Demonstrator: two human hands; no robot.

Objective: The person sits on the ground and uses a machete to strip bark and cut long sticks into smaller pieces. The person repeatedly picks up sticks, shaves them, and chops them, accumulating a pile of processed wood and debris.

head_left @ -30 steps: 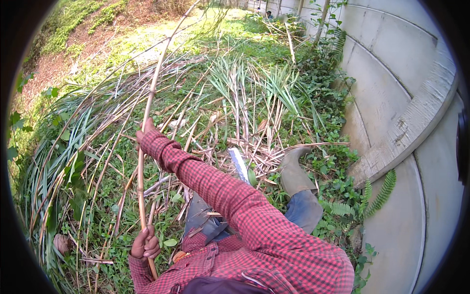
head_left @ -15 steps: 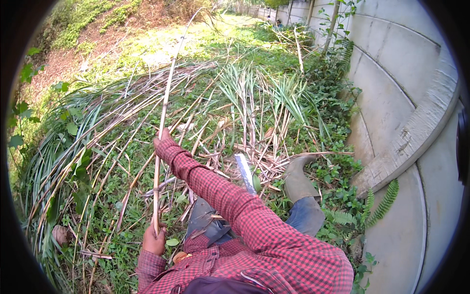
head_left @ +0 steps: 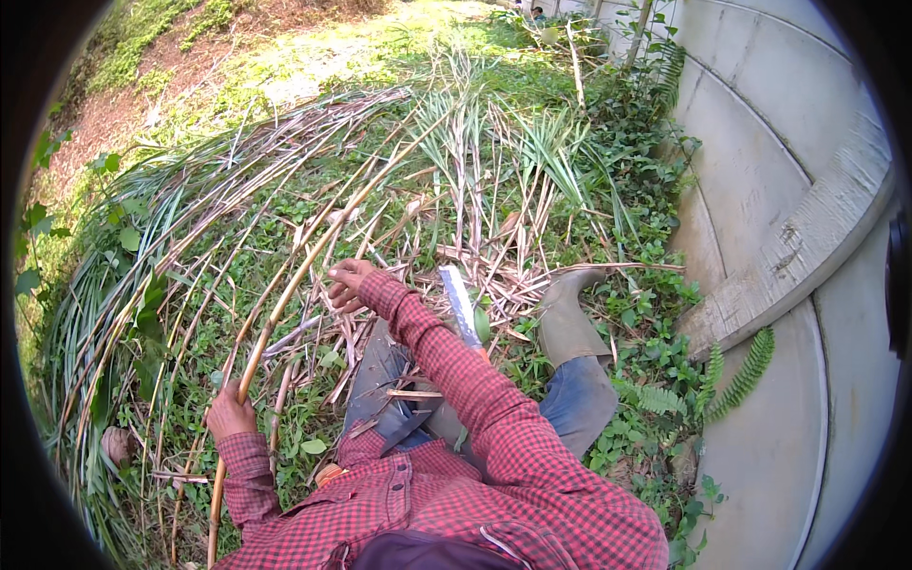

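My left hand (head_left: 231, 410) is closed around the lower part of a long yellow-brown cane stalk (head_left: 294, 275). The stalk slants from beside my left sleeve up and away to the right, toward a heap of cut stalks. Over the middle of the ground hovers my right hand (head_left: 351, 285), its fingers loosely apart and nothing in them, to the right of that stalk. A machete (head_left: 459, 302) with a bright, pale blade lies between my legs, just past my right forearm. Part of it is hidden by the sleeve.
Long leafy stalks (head_left: 180, 209) are piled along the left. Bundled leafy tops (head_left: 461, 142) and dry peelings (head_left: 494, 275) lie ahead. My boot (head_left: 575, 323) is at the right, near a concrete wall (head_left: 750, 190) with a slanting beam (head_left: 798, 256). A stone (head_left: 119, 445) sits at the left.
The pale stalk held up in both hands has left them. My left hand moved left and up onto a yellower stalk; my right hand opened and shifted right.
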